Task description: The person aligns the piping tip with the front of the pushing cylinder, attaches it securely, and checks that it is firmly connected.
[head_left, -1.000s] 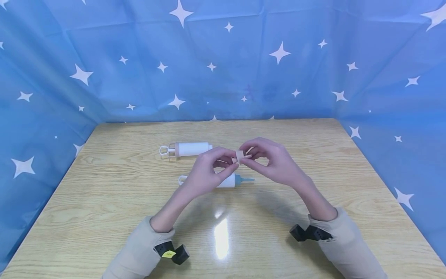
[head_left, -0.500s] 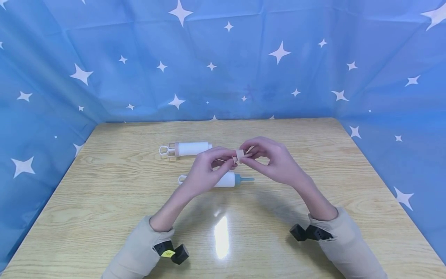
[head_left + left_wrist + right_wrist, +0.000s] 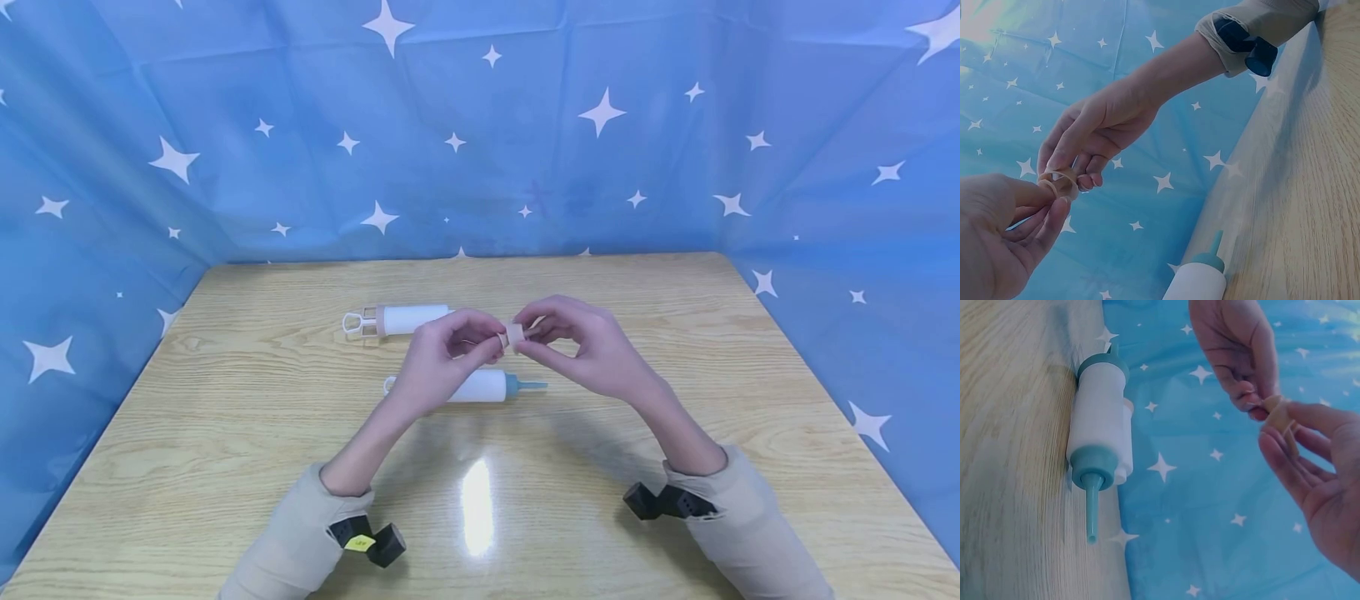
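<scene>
Above the table, both hands meet at a small beige ring-shaped cap [image 3: 514, 335]. My left hand [image 3: 438, 360] pinches its left side between thumb and fingers. My right hand [image 3: 592, 348] grips it from the right, with a narrow beige part showing between its fingers. In the left wrist view the cap [image 3: 1065, 182] shows a round open rim; in the right wrist view the cap [image 3: 1280, 417] is partly covered by fingers. Below the hands lies a white syringe-like tube [image 3: 483, 387] with a teal nozzle [image 3: 1092, 509]; my left hand hides part of it.
Farther back on the wooden table [image 3: 300, 467] lies a second white tube [image 3: 412, 320] with a beige collar and a looped white handle at its left end. A blue curtain [image 3: 480, 150] with white stars hangs behind the table and along both sides.
My left thumb and fingers have shifted slightly at the cap, and the left hand has moved a little left. The right hand stays nearly still. Both tubes lie where they were.
</scene>
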Tool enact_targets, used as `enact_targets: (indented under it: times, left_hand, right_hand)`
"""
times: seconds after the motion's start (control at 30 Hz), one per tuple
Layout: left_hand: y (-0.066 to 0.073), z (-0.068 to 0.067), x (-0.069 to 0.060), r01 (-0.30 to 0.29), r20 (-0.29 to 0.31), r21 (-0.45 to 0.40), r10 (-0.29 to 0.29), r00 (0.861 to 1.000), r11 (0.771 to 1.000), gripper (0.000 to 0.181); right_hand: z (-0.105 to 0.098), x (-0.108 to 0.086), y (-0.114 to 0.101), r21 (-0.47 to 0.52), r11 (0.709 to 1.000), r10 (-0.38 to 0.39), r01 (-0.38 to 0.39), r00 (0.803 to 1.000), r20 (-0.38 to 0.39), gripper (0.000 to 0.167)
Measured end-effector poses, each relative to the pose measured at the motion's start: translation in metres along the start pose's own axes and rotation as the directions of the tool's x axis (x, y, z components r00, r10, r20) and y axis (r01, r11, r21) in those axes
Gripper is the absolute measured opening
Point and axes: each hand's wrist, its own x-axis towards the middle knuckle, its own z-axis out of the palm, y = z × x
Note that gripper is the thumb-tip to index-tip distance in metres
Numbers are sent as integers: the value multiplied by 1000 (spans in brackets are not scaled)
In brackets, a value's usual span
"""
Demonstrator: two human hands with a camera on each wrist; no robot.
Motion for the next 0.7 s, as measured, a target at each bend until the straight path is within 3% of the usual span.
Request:
enact_targets:
  times: [0.7]
  left_hand:
    - [2, -1, -1, 19, -33, -52, -21, 999, 998, 11]
  right_hand:
    - [4, 1, -4, 75, 996, -55, 54, 998, 8, 29]
